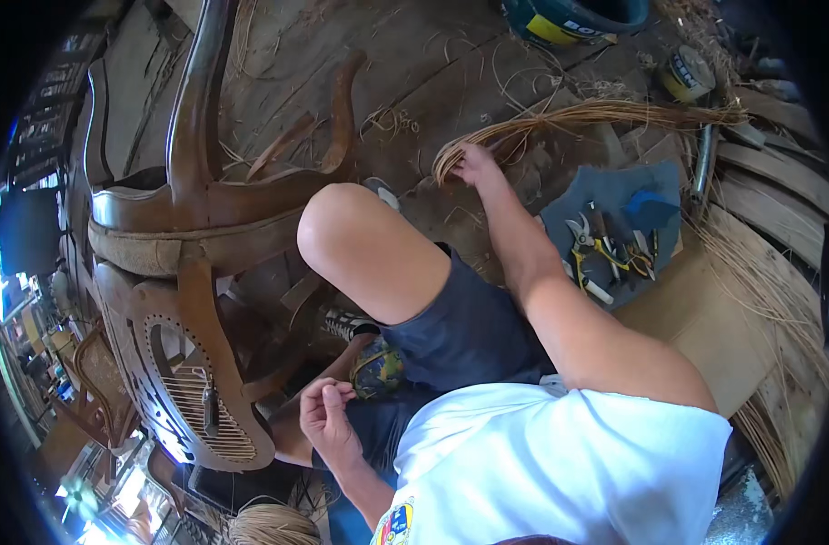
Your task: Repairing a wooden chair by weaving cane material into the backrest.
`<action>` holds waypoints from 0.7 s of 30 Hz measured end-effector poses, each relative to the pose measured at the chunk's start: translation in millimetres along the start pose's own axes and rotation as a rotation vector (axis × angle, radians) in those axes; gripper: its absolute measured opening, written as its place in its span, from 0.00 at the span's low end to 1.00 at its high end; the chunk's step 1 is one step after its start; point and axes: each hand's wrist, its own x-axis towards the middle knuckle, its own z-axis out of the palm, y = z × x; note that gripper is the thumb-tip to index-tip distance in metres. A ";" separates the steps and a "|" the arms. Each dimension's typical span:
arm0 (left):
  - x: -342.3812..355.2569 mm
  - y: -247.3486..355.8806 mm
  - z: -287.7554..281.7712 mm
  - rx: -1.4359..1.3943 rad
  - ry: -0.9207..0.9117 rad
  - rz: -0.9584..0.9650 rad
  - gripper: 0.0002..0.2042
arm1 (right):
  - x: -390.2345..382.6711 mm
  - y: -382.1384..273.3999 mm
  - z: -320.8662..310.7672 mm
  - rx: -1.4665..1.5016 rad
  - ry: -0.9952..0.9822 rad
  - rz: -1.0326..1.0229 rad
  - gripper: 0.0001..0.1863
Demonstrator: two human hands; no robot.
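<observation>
- Right hand (473, 165), arm stretched far: we find it at the left end of a long cane bundle (605, 110), fingers partly curled against the strands. Whether they grip or only touch, we cannot tell.
- Bundle lies on the far side, over the plank floor (432, 95). From the right hand its long axis runs rightward, bowing slightly; strands droop at the hand's end.
- Key relation, as we judge it: nearly the whole length trails to the right of the hand, so the hold would be on one end only. Right arm much the nearer.
- Far edge, beyond the bundle: dark green tub (569, 22). Tin (689, 74) near the bundle's right end.
- Near side of the bundle, right: grey-blue cloth (614, 186) bearing pruning shears (580, 232) among other hand tools.
- Left hand (331, 420), near side, well apart from the bundle: fingers bent in, thumb close. Anything thin pinched there, we cannot make out.
- Left of it: wooden chair (196, 213), legs pointing far, part-strung cane panel (231, 443) near.
</observation>
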 end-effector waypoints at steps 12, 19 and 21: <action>39.0 76.7 174.5 0.018 -0.762 0.316 0.08 | -275.2 -103.3 -83.8 0.084 -0.510 -0.482 0.09; 31.9 39.4 245.0 0.138 -0.899 0.299 0.11 | -337.6 -121.4 -105.0 0.036 -0.495 -0.621 0.12; 27.6 32.7 258.0 0.208 -0.887 0.321 0.12 | -350.6 -127.0 -105.3 0.021 -0.476 -0.649 0.12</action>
